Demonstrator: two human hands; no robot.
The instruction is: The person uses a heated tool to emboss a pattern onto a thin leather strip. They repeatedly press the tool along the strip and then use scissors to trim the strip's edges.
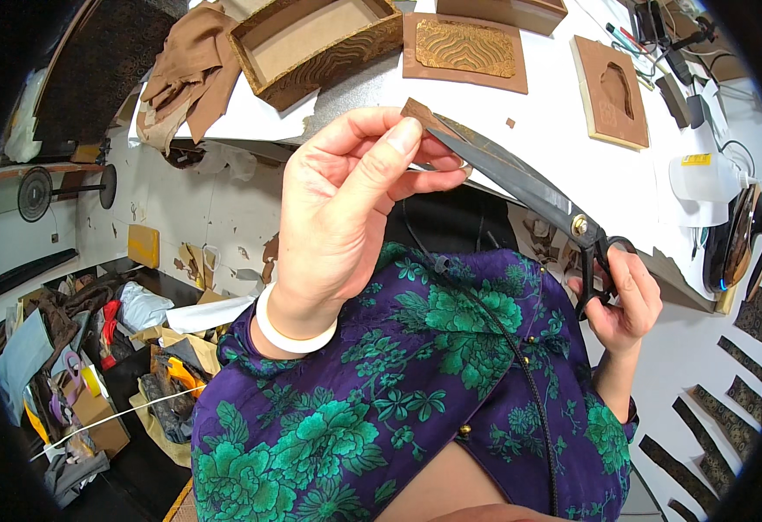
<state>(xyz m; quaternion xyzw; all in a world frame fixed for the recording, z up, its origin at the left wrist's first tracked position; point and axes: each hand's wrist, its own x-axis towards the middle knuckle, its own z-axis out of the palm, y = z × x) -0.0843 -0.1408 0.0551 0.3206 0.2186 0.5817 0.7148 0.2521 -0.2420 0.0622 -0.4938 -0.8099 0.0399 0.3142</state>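
Between the thumb and fingers of my left hand [333, 196] is a small brown piece of material [417, 110], held up in front of the white table. My right hand [626, 300] grips the black handles of a large pair of scissors [524, 178]. Their long dark blades point up and left, with the tips at the brown piece, close to my left fingertips. The blades look nearly closed; whether the piece lies between them I cannot tell.
On the white table [546, 126] are an open patterned box [333, 68], a brown panel with a gold patterned plate [464, 48], crumpled brown cloth [191, 65], a recessed brown block [603, 100] and a white bottle [703, 178]. Scraps [94, 365] heap at lower left; dark strips [685, 470] lie at right.
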